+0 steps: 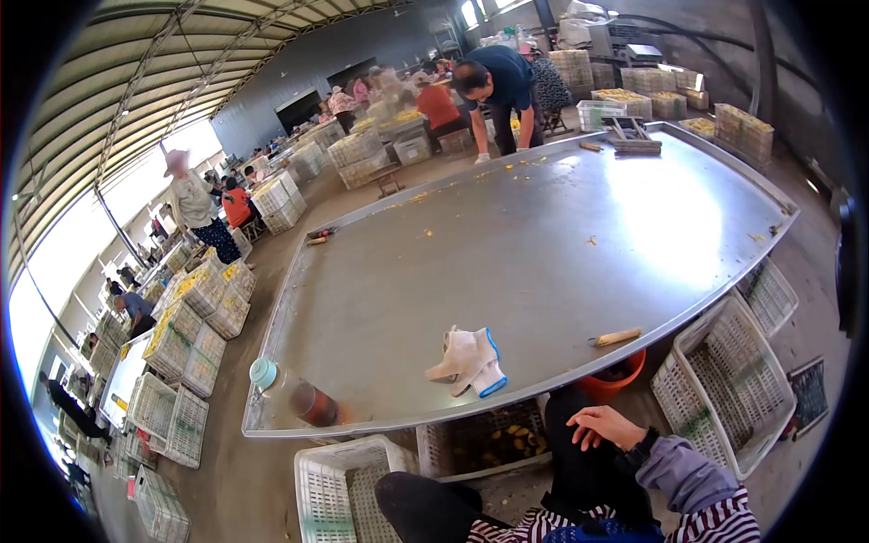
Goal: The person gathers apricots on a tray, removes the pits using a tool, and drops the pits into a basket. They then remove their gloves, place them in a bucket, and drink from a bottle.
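My right hand rests by my dark trouser knee at the lower right, palm down, fingers apart and slightly bent, holding nothing. A dark band circles its wrist, below a grey-purple sleeve. My left hand does not show. Ahead is a wide metal table with a raised rim. Near its front edge lies a pair of pale gloves with blue cuffs. To their right is a wooden-handled tool. A bottle with a turquoise lid and dark reddish contents lies at the table's near left corner.
White plastic crates stand right of my legs, another at the left. An orange bucket and a crate with yellow pieces sit under the table edge. Across the table a person bends over. More people and stacked crates fill the hall.
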Action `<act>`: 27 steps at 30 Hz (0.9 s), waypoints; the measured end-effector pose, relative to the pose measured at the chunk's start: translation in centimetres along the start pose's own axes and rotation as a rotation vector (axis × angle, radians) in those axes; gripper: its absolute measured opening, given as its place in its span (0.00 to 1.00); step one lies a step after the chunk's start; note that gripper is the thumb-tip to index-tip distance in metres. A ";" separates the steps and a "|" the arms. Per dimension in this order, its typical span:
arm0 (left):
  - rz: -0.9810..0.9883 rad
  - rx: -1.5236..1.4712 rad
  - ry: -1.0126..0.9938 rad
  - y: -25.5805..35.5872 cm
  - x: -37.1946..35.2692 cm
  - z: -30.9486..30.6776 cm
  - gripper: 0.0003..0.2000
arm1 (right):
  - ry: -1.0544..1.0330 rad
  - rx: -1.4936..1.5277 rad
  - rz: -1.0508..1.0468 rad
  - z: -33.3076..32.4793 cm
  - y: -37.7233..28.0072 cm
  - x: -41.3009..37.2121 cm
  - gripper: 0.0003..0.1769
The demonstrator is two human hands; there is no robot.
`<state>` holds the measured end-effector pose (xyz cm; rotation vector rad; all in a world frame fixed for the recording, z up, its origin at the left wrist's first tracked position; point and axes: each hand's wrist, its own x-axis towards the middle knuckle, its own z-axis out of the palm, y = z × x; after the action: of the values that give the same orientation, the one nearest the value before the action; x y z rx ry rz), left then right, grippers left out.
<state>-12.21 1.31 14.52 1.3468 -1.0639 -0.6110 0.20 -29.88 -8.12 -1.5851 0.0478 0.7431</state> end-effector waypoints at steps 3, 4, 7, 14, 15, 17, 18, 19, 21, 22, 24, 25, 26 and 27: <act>-0.325 0.368 0.266 -2.4 -3.0 -0.3 0.24 | 0.001 -0.016 -0.003 0.0 0.0 0.0 0.18; -0.468 0.558 0.361 -4.0 -4.8 -0.6 0.24 | -0.002 -0.023 0.003 0.0 0.1 0.1 0.18; -0.823 1.241 0.613 -8.4 -10.3 -2.1 0.22 | -0.011 -0.021 0.007 -0.2 0.2 0.2 0.18; -1.410 1.015 0.204 -10.2 -16.6 -2.0 0.18 | -0.010 -0.014 -0.013 -0.2 0.0 0.2 0.17; -1.351 1.038 0.175 -11.0 -16.9 -1.6 0.18 | -0.001 -0.013 -0.011 -0.1 0.0 0.1 0.17; -1.258 1.081 0.185 -12.9 -17.4 -0.8 0.19 | 0.005 -0.007 -0.025 0.0 0.1 0.1 0.17; -1.205 1.111 0.190 -13.9 -17.5 -0.7 0.19 | 0.005 0.001 -0.042 -0.2 0.3 0.2 0.17; -1.199 1.120 0.190 -15.0 -17.7 -0.6 0.19 | 0.017 0.002 -0.023 -0.3 0.5 0.1 0.17; -1.199 1.161 0.230 -17.0 -18.2 -0.9 0.20 | 0.016 -0.014 -0.019 -0.4 0.5 0.1 0.16; -1.195 1.174 0.220 -17.6 -18.3 -1.4 0.20 | 0.025 -0.013 0.001 -0.3 0.3 0.3 0.16; -1.191 1.185 0.201 -18.8 -18.6 -1.8 0.20 | 0.035 -0.012 0.009 -0.3 0.3 0.5 0.16; -1.202 1.164 0.179 -18.9 -18.5 -2.1 0.20 | 0.042 -0.009 0.001 -0.4 0.4 0.7 0.16; -1.206 1.142 0.152 -18.8 -18.1 -2.7 0.20 | 0.032 -0.006 0.002 -0.5 0.5 0.9 0.16; -1.204 1.122 0.119 -18.8 -17.9 -3.2 0.21 | 0.029 0.001 0.003 -0.6 0.5 1.1 0.16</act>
<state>-13.11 14.94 -7.81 3.0153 -0.3124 -0.7724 1.08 -30.06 -9.10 -1.5956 0.0717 0.7228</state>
